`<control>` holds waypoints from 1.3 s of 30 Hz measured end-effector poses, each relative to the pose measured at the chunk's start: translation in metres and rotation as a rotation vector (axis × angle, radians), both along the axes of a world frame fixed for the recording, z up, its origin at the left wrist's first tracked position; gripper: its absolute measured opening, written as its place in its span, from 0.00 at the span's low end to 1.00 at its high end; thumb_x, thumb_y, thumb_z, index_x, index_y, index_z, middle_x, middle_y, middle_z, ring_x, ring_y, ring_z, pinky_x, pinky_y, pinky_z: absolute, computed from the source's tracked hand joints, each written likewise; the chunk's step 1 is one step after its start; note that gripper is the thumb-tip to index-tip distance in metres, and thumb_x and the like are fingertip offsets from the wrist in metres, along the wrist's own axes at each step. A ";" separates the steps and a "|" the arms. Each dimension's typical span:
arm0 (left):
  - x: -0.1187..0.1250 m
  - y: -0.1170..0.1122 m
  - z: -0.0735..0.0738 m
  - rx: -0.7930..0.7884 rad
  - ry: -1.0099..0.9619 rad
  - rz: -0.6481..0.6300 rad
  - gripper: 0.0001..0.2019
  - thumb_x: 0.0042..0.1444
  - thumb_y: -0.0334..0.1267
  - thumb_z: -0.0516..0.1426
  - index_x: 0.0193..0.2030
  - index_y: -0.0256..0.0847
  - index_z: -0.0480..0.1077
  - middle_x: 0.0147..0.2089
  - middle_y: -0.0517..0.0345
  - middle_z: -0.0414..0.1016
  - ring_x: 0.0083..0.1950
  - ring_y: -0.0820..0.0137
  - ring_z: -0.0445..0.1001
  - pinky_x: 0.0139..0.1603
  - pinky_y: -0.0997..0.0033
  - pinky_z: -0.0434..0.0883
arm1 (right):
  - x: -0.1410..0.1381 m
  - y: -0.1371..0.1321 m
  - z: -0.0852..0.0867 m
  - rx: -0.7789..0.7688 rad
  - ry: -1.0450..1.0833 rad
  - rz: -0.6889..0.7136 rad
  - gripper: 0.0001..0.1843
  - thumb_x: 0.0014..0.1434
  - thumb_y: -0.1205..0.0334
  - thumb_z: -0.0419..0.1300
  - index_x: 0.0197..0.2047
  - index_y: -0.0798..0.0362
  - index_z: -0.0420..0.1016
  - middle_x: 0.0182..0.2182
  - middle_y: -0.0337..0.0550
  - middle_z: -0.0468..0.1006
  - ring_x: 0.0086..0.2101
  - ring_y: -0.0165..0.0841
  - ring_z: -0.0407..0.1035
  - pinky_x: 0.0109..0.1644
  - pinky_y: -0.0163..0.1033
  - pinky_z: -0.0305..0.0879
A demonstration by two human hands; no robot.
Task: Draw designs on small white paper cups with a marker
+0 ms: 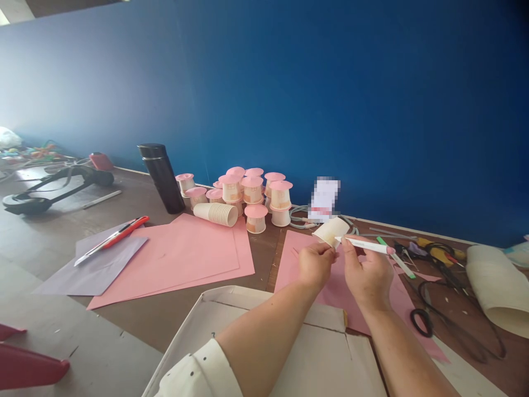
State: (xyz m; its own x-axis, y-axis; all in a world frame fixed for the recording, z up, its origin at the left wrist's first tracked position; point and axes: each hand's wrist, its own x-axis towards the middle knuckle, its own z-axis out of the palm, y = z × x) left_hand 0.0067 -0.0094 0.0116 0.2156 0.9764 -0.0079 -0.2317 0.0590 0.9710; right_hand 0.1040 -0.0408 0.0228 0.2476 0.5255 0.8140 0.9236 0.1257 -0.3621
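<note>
My left hand (pixel 314 264) is closed on a small cream paper cup (pixel 332 230), held tilted above a pink paper sheet (pixel 297 259). My right hand (pixel 366 273) grips a white pen with a pink cap (pixel 367 246), its tip touching the cup's side. Both hands hover over the brown table, close together, right of centre.
A cluster of paper cups with pink lids (pixel 248 193) and a lying stack of cups (pixel 215 213) stand behind pink sheets (pixel 185 256). A black flask (pixel 162 177), a red utility knife (pixel 113 239), scissors (pixel 425 314), a cardboard box (pixel 314 342) and a paper roll (pixel 496 286) lie around.
</note>
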 end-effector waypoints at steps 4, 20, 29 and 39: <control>-0.001 -0.002 0.002 0.012 -0.012 0.004 0.09 0.46 0.35 0.54 0.17 0.39 0.66 0.23 0.59 0.69 0.29 0.72 0.67 0.34 0.71 0.65 | 0.000 0.000 0.000 0.019 -0.035 0.001 0.15 0.58 0.53 0.56 0.36 0.55 0.76 0.30 0.47 0.78 0.31 0.36 0.70 0.38 0.39 0.62; -0.003 -0.002 0.009 -0.279 -0.318 -0.059 0.03 0.46 0.32 0.60 0.27 0.33 0.74 0.30 0.50 0.75 0.33 0.71 0.74 0.47 0.66 0.71 | -0.004 -0.004 0.007 0.039 0.077 -0.035 0.14 0.59 0.53 0.55 0.38 0.54 0.75 0.33 0.46 0.78 0.30 0.34 0.70 0.40 0.39 0.62; -0.001 0.001 0.001 -0.240 -0.376 -0.100 0.09 0.43 0.37 0.64 0.31 0.34 0.75 0.33 0.50 0.76 0.38 0.66 0.75 0.49 0.62 0.71 | -0.002 -0.002 0.005 -0.016 0.027 0.053 0.13 0.59 0.54 0.55 0.37 0.54 0.76 0.31 0.45 0.78 0.29 0.33 0.70 0.40 0.38 0.63; -0.002 0.000 0.000 -0.249 -0.548 -0.156 0.12 0.38 0.35 0.66 0.31 0.31 0.75 0.32 0.50 0.75 0.39 0.66 0.75 0.53 0.60 0.67 | 0.001 0.001 0.001 -0.087 0.046 0.051 0.14 0.58 0.53 0.55 0.38 0.53 0.75 0.31 0.45 0.79 0.31 0.35 0.71 0.38 0.38 0.63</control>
State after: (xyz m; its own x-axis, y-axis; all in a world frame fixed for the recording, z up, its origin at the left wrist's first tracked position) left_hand 0.0050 -0.0092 0.0112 0.3928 0.9162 -0.0794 -0.6628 0.3419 0.6662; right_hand 0.1049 -0.0401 0.0240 0.2545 0.6069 0.7529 0.8992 0.1381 -0.4152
